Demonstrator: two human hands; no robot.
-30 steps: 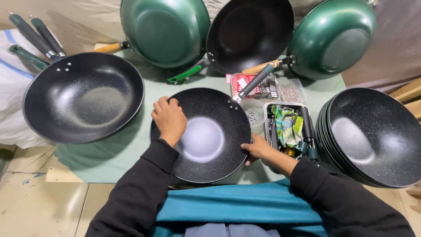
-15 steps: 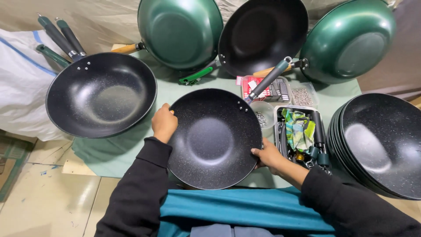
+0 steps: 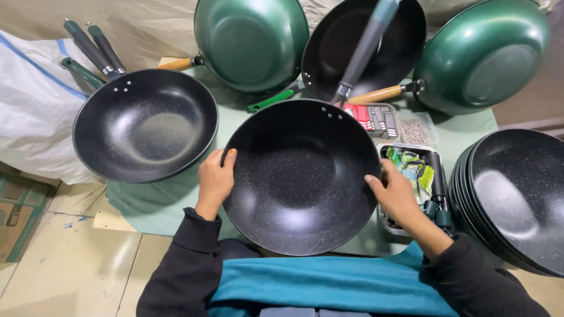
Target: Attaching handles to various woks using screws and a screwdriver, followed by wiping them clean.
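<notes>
Hands grip one black speckled wok [image 3: 302,176] by its rim, tilted up toward the camera, over the near edge of the green-covered table [image 3: 158,202]. Left hand [image 3: 215,182] clamps the left rim, thumb hooked over the edge, fingers curled behind. Right hand [image 3: 395,194] holds the right rim, thumb on the inner face, fingers wrapped round the back and mostly hidden. Wok's grey handle [image 3: 364,50] points far, up past the other pans. Step in hand looks like an inspection or turning of the wok, held in both hands, interior showing. Any next move probably needs a steady two-hand grip and room for the long handle to swing, since it sits close over the pans behind. Around: second black wok [image 3: 145,126] lies flat at left with dark handles [image 3: 94,50] pointing far-left; green wok [image 3: 251,44] and another green wok [image 3: 482,56] lean at the far side, with a black pan [image 3: 399,41] between them; stack of black woks [image 3: 514,199] at right. Tray of small packets [image 3: 411,170] sits just beside the right hand, tight clearance there. Small container of screws [image 3: 416,130] and red-and-white box [image 3: 371,117] sit behind the held wok. White sack [image 3: 32,117] far left. Teal cloth [image 3: 317,285] lies across the lap, near.
</notes>
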